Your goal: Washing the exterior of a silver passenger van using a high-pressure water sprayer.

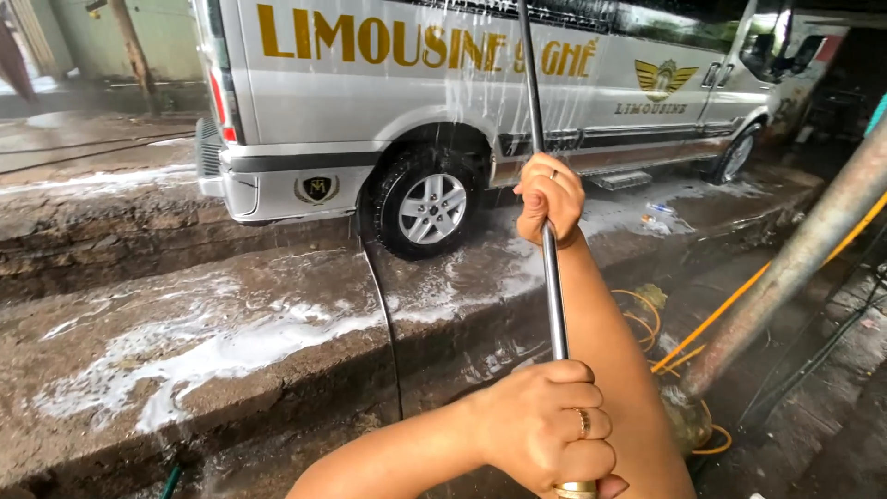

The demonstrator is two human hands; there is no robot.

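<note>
Both my hands grip a long, thin metal spray lance point(554, 296) that points up and away toward a silver van point(370, 102). My right hand point(550, 199) is closed around the lance higher up, arm stretched out. Close to me, my left hand point(545, 434) is closed around the lance's lower end and wears rings. Water runs down the van's side above its rear wheel point(430, 208). The lance's tip is out of view at the top.
The van stands on a raised wet concrete ramp point(231, 342) streaked with white foam. A slanted metal pole point(795, 259) rises at the right. Yellow hose point(711, 319) and black cables lie on the wet ground below it.
</note>
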